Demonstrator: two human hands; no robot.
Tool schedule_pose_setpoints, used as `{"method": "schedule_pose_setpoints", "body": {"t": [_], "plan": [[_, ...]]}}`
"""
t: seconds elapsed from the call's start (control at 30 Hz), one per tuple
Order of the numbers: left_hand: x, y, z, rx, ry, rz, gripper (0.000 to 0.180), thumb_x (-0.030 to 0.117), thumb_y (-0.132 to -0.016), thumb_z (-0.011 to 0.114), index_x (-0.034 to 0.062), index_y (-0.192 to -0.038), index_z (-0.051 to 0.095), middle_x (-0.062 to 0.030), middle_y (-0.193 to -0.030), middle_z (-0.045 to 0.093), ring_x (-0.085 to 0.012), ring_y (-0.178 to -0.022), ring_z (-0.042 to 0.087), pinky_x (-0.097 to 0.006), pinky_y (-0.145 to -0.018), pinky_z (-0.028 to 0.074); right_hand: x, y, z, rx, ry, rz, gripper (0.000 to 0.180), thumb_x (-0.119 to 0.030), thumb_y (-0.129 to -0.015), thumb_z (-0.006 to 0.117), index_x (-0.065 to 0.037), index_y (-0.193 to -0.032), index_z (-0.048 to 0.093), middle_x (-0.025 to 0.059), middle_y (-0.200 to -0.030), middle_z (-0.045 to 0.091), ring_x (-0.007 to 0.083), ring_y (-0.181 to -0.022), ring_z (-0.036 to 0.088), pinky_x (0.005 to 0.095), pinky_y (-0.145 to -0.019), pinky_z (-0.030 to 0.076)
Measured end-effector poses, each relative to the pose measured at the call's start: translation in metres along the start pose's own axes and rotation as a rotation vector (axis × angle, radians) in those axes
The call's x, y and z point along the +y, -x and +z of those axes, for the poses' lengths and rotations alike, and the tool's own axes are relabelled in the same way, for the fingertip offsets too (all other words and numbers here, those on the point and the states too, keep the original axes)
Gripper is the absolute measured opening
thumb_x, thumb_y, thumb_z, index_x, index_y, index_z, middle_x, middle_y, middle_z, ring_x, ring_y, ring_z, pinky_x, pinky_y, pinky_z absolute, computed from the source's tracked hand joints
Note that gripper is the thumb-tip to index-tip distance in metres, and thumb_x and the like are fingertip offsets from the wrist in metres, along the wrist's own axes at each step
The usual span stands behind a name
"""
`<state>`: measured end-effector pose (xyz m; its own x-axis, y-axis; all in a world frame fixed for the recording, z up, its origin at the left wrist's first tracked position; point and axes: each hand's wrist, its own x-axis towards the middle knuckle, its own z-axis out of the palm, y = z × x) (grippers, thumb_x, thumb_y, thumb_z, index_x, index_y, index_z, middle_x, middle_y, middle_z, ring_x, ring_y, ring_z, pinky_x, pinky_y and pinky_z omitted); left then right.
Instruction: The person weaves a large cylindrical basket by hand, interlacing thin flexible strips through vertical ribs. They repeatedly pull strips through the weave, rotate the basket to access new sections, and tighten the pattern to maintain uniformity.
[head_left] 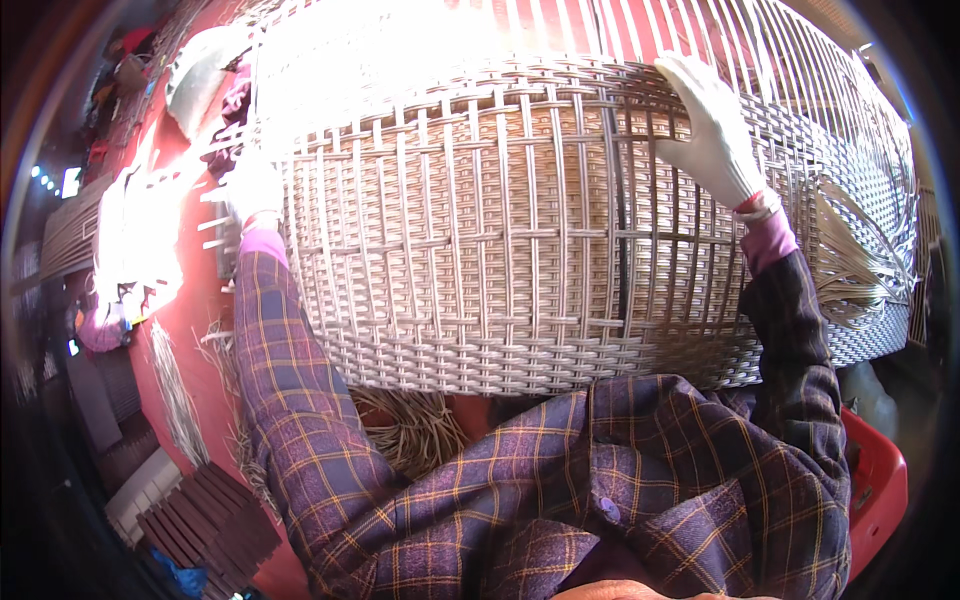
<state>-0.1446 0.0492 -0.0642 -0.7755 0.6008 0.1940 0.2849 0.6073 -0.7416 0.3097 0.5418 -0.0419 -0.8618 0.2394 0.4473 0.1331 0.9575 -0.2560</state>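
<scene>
A large woven wicker piece (pixel 450 240) in grey-brown strands spreads across in front of me. Its lower band is tightly woven, while the middle has a wide open lattice over a denser layer. My right hand (pixel 710 130), in a white glove, lies on the upper right of the weave with thumb and fingers apart. At the left edge of the piece is my left hand (pixel 255 185), also pale-gloved. Strong glare washes out its fingers, and what it may hold cannot be made out. Unwoven upright strands (pixel 650 30) run along the far side.
A bundle of loose strands (pixel 850 250) hangs at the right end. More loose strands (pixel 410 430) lie below the piece. Dark brown slats (pixel 210 525) are stacked at lower left on the red floor (pixel 165 385). A red plastic chair (pixel 880 490) stands at my right.
</scene>
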Motion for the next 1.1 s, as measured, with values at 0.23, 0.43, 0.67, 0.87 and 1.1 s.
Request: {"method": "schedule_pose_setpoints", "body": {"t": [0.23, 0.43, 0.67, 0.87, 1.1], "plan": [[0.016, -0.008, 0.023, -0.021, -0.07, 0.0, 0.04, 0.033, -0.101, 0.054, -0.001, -0.116, 0.071, -0.0279, -0.114, 0.069, -0.0518, -0.11, 0.067, -0.089, -0.083, 0.043, 0.009, 0.01, 0.006, -0.095, -0.042, 0.086, 0.084, -0.043, -0.09, 0.083, -0.008, -0.158, 0.05, 0.0166, -0.142, 0.066, 0.0297, -0.132, 0.063, 0.0453, -0.114, 0.049], [-0.015, -0.019, -0.059, -0.382, 0.098, 0.04, 0.036, 0.029, -0.104, 0.053, 0.0062, -0.124, 0.073, -0.0208, -0.121, 0.071, -0.0389, -0.119, 0.068, -0.062, -0.099, 0.054, 0.005, -0.003, -0.003, 0.026, -0.053, -0.02, 0.067, -0.031, -0.091, 0.081, -0.002, -0.147, 0.06, 0.0153, -0.121, 0.075, 0.0278, -0.109, 0.073, 0.0389, -0.097, 0.058], [0.072, 0.06, -0.238, 0.54, 0.256, 0.42, 0.025, 0.03, -0.104, 0.064, 0.011, -0.117, 0.073, -0.009, -0.108, 0.074, -0.0241, -0.1, 0.07, -0.039, -0.091, 0.055, -0.034, -0.022, -0.017, 0.009, -0.119, -0.208, 0.063, -0.003, -0.083, 0.071, 0.001, -0.145, 0.059, 0.0212, -0.138, 0.067, 0.0318, -0.128, 0.065, 0.0453, -0.111, 0.053], [0.167, 0.073, -0.296, 0.103, 1.122, 0.379, 0.015, 0.022, -0.098, 0.07, 0.01, -0.09, 0.066, -0.0095, -0.078, 0.07, -0.0241, -0.071, 0.07, -0.038, -0.065, 0.058, -0.048, -0.063, 0.013, -0.174, -0.146, -0.187, 0.074, -0.017, -0.085, 0.076, 0.002, -0.152, 0.054, 0.025, -0.13, 0.072, 0.0278, -0.096, 0.077, 0.0395, -0.088, 0.063], [0.207, 0.041, -0.274, 0.29, 1.045, 0.252, 0.02, 0.032, -0.1, 0.069, 0.0124, -0.106, 0.072, -0.0078, -0.079, 0.073, -0.0225, -0.065, 0.07, -0.037, -0.06, 0.058, -0.04, -0.047, 0.041, -0.213, -0.204, -0.126, 0.063, -0.014, -0.099, 0.066, -0.003, -0.159, 0.05, 0.0126, -0.095, 0.078, 0.0057, -0.05, 0.05, 0.0229, -0.046, 0.046]]}}
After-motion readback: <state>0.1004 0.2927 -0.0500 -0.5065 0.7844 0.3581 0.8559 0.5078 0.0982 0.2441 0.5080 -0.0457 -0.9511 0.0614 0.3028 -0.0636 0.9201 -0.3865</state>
